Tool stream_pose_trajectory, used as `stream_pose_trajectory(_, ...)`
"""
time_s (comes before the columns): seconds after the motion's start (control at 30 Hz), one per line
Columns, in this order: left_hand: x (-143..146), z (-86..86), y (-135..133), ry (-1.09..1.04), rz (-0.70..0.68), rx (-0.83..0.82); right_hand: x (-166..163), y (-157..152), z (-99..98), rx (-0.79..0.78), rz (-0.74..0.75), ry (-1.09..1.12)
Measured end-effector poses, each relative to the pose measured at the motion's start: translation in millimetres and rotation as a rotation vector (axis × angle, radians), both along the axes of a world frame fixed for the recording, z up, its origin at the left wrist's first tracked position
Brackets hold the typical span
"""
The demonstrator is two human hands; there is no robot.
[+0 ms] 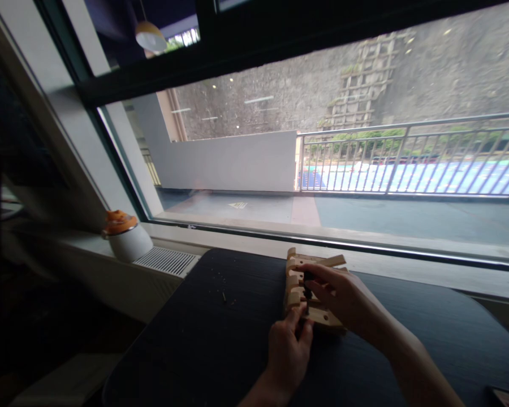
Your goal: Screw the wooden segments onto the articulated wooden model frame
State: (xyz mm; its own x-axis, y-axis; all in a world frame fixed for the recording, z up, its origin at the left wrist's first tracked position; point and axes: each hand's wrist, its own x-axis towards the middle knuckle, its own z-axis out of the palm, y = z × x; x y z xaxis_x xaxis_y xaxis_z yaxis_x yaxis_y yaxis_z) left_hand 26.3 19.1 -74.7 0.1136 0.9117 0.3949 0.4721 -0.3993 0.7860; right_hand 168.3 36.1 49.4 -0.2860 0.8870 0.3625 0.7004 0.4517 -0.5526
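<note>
A pale wooden assembly point(294, 282) with rounded knuckle-like pieces along its left side and small round holes lies on the dark table point(186, 333). My right hand point(337, 291) is closed around the black handle of a screwdriver point(307, 285). Its thin shaft points down at the near-left part of the wood. There, the thumb and index finger of my left hand point(288, 345) are closed on the wood's near edge, beside the shaft's lower end. Whatever sits at the tip is too small to make out. A flat wooden strip point(334, 261) sticks out at the assembly's far right.
Small crumbs and a short thin piece point(224, 297) lie on the table to the left. A white bottle with an orange lid point(129, 240) stands on the sill beside a vent grille point(167, 261). A window runs behind the table. A dark flat object point(507, 397) shows at bottom right.
</note>
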Motion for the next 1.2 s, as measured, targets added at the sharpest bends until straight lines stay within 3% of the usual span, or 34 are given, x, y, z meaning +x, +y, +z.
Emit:
stream_pose_trajectory(0.17, 0.1, -0.5, 0.3, -0.001, 0.004, -0.002, 0.6, 0.1, -1.2, 0.005, -0.029, -0.018)
stream_pose_trajectory(0.47, 0.3, -0.2, -1.4, -0.008, -0.004, 0.008, 4.1, -0.2, 2.4, 0.114, 0.069, 0.023)
stream_pose_trajectory(1.0, 0.3, 1.3, -0.8, -0.017, 0.0, -0.001, 0.5, -1.1, 5.6, 0.056, 0.024, 0.098)
stream_pose_trajectory(1.2, 0.5, 0.4, -0.4, -0.004, 0.004, 0.009, 3.2, 2.2, 2.3, 0.132, -0.035, 0.014)
